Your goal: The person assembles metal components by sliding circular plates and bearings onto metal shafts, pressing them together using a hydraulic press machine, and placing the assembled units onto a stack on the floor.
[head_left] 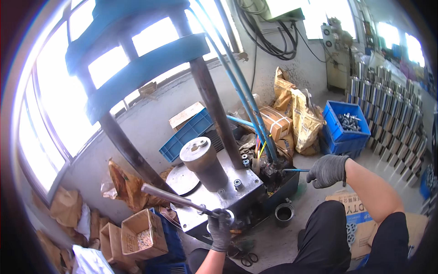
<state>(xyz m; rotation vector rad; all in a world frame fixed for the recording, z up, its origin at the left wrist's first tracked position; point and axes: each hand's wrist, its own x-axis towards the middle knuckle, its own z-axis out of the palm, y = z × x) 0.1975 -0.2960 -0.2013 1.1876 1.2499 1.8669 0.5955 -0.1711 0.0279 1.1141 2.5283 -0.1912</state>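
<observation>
My left hand (220,232), in a grey knit glove, is closed round the lower end of a long metal rod (166,195). The rod slants up to the left over the front of the press's steel bed (228,176). A shiny round metal part beside those fingers is partly hidden. My right hand (326,172), gloved too, is closed at the end of a blue lever (295,170) that juts from the press's greasy valve block (273,173). On the bed stands a thick steel cylinder (207,171) with a wider top, under the blue press frame (150,59).
A dark round cup (284,213) and scissors (249,259) lie on the floor by my legs. Wooden boxes (143,235) stand at left. Blue crates (346,123) of metal parts and stacked steel tubes (388,114) are at right. Flattened cardboard (365,228) lies near my right arm.
</observation>
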